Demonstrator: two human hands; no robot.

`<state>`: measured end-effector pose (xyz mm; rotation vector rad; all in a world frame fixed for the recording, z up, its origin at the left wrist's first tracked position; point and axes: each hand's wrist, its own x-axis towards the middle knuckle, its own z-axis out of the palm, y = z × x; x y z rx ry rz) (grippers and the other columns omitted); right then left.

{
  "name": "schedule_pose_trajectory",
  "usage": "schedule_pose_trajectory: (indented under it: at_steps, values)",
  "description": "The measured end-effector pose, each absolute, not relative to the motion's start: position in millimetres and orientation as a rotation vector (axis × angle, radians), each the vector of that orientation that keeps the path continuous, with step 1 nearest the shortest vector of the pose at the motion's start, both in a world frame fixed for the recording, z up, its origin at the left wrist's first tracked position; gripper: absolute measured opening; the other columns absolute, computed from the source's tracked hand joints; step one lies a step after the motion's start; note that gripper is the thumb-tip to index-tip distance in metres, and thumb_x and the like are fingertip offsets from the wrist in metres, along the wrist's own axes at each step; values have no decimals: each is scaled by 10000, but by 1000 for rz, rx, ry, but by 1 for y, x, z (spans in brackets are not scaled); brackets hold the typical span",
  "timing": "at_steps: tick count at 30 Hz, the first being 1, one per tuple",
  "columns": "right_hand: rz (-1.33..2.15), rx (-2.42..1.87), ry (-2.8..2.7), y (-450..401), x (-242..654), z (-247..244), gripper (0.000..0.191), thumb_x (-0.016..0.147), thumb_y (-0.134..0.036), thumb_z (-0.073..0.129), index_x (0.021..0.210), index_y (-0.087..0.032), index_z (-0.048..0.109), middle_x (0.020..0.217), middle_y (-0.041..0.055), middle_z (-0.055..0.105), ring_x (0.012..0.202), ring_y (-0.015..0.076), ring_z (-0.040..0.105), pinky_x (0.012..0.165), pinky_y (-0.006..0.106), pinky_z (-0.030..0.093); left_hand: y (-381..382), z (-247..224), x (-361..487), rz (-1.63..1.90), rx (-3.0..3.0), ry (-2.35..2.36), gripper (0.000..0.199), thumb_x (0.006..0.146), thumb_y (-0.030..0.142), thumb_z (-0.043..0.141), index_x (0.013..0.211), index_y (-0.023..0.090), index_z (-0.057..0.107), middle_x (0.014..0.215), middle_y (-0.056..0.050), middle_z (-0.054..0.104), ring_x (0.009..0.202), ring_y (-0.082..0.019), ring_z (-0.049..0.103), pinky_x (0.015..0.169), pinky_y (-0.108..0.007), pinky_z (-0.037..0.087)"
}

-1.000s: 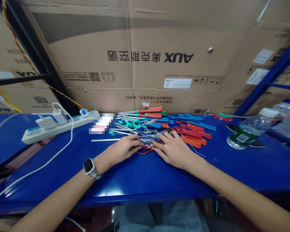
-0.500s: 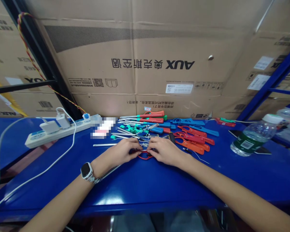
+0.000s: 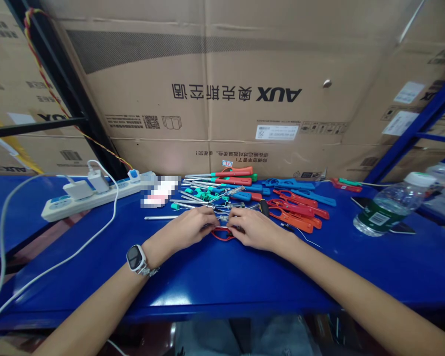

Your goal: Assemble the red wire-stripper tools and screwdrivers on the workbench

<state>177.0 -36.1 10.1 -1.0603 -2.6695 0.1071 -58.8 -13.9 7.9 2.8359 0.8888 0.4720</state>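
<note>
My left hand point(image 3: 196, 225) and my right hand point(image 3: 255, 229) meet at the middle of the blue table, fingertips pinched close together. Between them is a red lighter handle piece point(image 3: 221, 237) with a loop-shaped trigger opening, partly hidden by my fingers. Just behind my hands lie thin metal lighter tubes point(image 3: 159, 218) and green plastic parts point(image 3: 198, 193). A screwdriver with a black and yellow handle point(image 3: 264, 207) lies beyond my right hand. Further back are red lighters point(image 3: 235, 172) with long metal tubes.
Loose blue handle shells point(image 3: 292, 184) and red and orange handle shells point(image 3: 296, 220) lie to the right. A water bottle point(image 3: 389, 207) stands on a dark phone point(image 3: 400, 228). At left is a power strip point(image 3: 59, 206) with a trailing white cable point(image 3: 77, 247). Cardboard boxes point(image 3: 207, 59) stand behind.
More of the red handle's loop shows below my fingers. A thin metal tube seen under my left wrist before is out of sight. Both hands stay nearly in place.
</note>
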Motion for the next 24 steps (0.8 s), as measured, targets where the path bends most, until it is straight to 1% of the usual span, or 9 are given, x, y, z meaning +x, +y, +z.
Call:
schedule_pose_trajectory:
  at_steps: [6,11,15,21,24]
  values:
    - [74,-1097,-2675,-38,176,11,192,977,-160,559,926,-161,744,999,71,675,852,168,618,732,292,461,-16,8,-60,557,2894,790,222,1015,163,477,968,178,694,929,-65,666,849,-198,637,757,-320,516]
    - [57,-1150,-2673,-40,174,12,197,980,-172,557,926,-164,747,1004,65,674,855,169,621,713,288,446,-16,7,-62,568,2922,749,256,1028,195,483,953,183,728,924,-67,665,836,-185,634,747,-308,511]
    - [49,-1155,-2672,-39,174,12,206,984,-179,553,920,-168,749,1005,64,670,837,162,619,687,281,429,-15,5,-63,538,3011,756,311,1033,182,462,919,177,751,915,-79,666,819,-187,633,734,-307,506]
    - [47,-1137,-2664,-38,176,12,196,983,-185,560,935,-181,750,995,57,673,833,161,623,679,278,420,-16,5,-61,480,3029,810,270,980,118,495,925,177,753,921,-80,668,820,-192,643,741,-307,511]
    - [38,-1148,-2679,-39,175,12,200,984,-180,555,938,-176,750,1009,64,675,843,163,625,694,278,430,-18,8,-58,479,3018,827,216,949,130,538,914,168,748,910,-79,670,823,-202,646,754,-321,520]
